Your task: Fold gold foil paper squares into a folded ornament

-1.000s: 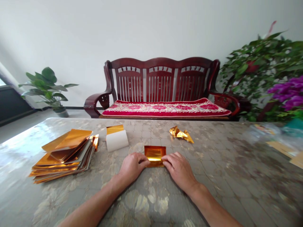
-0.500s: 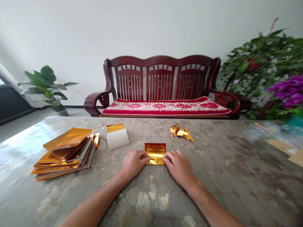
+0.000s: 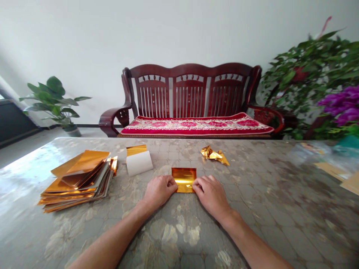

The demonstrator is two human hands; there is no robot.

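A small sheet of gold foil paper [image 3: 184, 177] lies on the table in front of me, its near edge folded over in a narrow strip. My left hand [image 3: 160, 189] pinches the near left corner between thumb and fingers. At the near right corner, my right hand [image 3: 211, 192] grips the same sheet in a closed pinch. Beyond it to the right sits a crumpled, folded gold foil piece [image 3: 214, 155]. Up to the left is a partly curled sheet [image 3: 139, 163], white on its back with gold showing at the far edge.
A loose stack of gold foil sheets [image 3: 75, 183] stands on the left of the patterned table [image 3: 252, 224]. Clear plastic wrapping and brown card [image 3: 331, 171] lie at the right. Behind the table are a wooden bench [image 3: 189, 93] and potted plants [image 3: 56, 101].
Both hands stay pinched at the near corners. The folded strip at the near edge looks flatter and less shiny than before. The view has shifted very slightly.
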